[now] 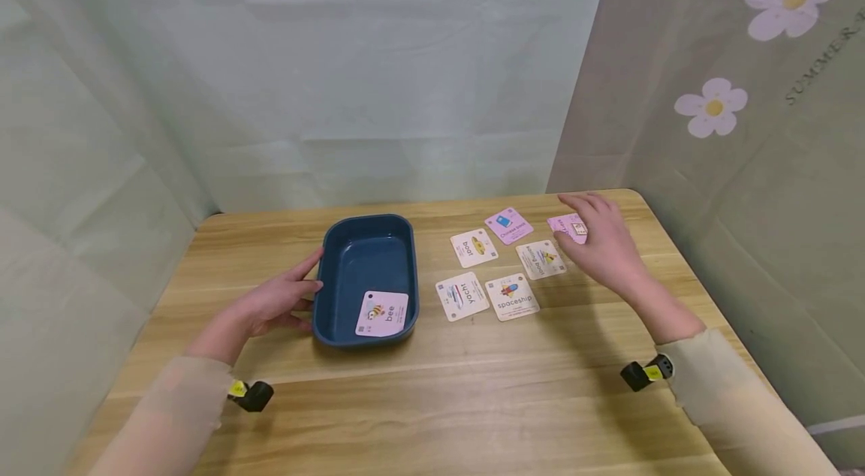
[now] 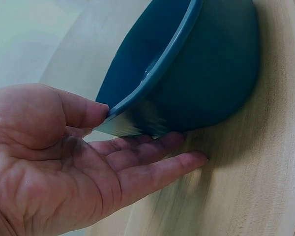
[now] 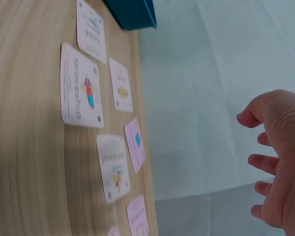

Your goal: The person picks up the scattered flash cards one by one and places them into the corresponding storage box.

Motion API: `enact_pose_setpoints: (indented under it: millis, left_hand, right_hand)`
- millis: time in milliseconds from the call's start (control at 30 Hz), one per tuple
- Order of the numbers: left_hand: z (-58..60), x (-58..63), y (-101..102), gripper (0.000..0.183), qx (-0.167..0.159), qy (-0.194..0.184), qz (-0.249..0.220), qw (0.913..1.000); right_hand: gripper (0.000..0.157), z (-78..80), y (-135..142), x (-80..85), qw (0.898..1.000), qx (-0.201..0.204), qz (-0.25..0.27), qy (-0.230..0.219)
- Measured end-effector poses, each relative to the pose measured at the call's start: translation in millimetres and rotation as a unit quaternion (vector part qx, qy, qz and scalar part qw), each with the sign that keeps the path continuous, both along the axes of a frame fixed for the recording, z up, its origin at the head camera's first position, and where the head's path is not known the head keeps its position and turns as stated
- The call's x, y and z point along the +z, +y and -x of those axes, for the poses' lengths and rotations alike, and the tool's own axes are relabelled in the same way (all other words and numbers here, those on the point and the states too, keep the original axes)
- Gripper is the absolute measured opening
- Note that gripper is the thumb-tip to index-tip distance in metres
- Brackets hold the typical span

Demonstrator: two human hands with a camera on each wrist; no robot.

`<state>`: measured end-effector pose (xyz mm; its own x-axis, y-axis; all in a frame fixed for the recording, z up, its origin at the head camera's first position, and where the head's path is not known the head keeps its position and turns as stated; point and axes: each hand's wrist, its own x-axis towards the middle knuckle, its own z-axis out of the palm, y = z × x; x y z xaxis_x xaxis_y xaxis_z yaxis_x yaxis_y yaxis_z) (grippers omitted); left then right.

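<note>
Nothing really gripped right now

Left hand (image 1: pixel 284 301) first: fingers loose and nearly straight against the outside of the blue tray (image 1: pixel 365 258), thumb at the rim. Looks like light steadying to me, not a grip. Bee card (image 1: pixel 381 314) lies inside, at the near end. Next, loose on the counter (image 1: pixel 439 393): yacht card (image 1: pixel 462 296), boat card (image 1: pixel 474 248), Chinese book card (image 1: pixel 509 225), spaceship card (image 1: pixel 512 296) and a second boat card (image 1: pixel 541 260), none overlapping, I'd guess so every picture shows. Far right there's a pink card (image 1: pixel 564 226), partly hidden by the right hand (image 1: pixel 606 242), which hangs above it, thumb apart from relaxed fingers, holding nothing.
</note>
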<state>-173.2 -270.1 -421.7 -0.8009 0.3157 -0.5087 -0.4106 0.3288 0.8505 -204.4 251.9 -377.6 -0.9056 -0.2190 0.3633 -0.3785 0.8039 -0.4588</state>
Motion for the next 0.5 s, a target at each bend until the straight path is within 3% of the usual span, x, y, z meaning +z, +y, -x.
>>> enact_pose_setpoints:
  millis: [500]
  left_hand:
    - [-0.2,0.3,0,0.073,-0.004,0.002,0.01,0.9999]
  right_hand:
    - [0.063,3.4,51,-1.3,0.996,-0.065,-0.02,-0.06]
